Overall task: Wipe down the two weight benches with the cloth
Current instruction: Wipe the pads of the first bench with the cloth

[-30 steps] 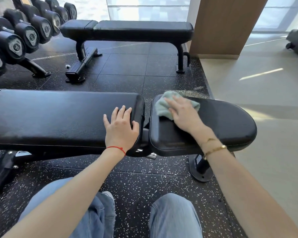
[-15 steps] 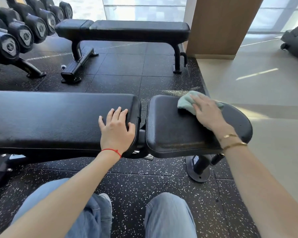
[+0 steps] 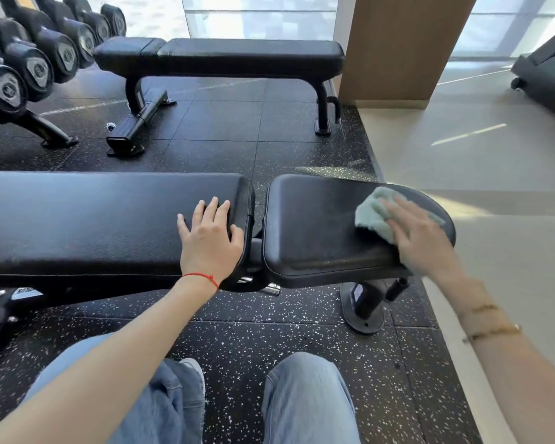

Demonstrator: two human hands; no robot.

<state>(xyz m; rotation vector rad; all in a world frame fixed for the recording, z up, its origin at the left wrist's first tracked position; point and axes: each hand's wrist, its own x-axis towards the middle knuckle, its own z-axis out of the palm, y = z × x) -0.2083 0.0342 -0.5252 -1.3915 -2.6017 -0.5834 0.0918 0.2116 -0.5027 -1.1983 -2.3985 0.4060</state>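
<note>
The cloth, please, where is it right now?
The cloth lies on the near bench's seat pad, toward its right end, under the right hand.

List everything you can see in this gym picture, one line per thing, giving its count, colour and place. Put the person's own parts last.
near bench: one, black, two pads across the middle
far bench: one, black, by the window
cloth: one, pale green, on the near bench's right pad
dumbbells: a row, black, on a rack at top left
floor mat: black, white-speckled, under both benches
wooden pillar: one, brown, top right
left hand: flat on the long pad, red string at the wrist
right hand: pressing the cloth, gold bracelets at the wrist
legs: two, blue jeans, bottom edge
</note>
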